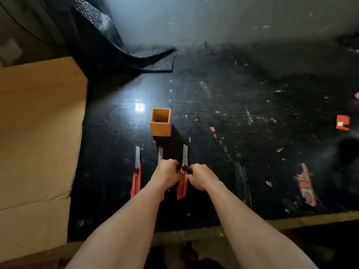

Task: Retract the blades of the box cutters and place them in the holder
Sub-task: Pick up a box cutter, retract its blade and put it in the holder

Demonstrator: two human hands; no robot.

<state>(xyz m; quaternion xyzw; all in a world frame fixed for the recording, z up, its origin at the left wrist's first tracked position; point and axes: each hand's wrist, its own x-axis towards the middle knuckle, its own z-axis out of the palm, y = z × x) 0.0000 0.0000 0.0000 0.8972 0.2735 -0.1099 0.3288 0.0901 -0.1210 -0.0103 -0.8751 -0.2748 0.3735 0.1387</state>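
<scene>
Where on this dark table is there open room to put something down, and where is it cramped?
The widest open stretch lies right of the wooden holder, out toward the red scrap; only small bits and a label are there. Another runs behind the holder up to the black mesh. It is cramped in front of the holder, where three box cutters lie and both hands work.

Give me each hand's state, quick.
Left hand: fingers curled on the rightmost box cutter.
Right hand: fingers curled at the same cutter's other side.
</scene>
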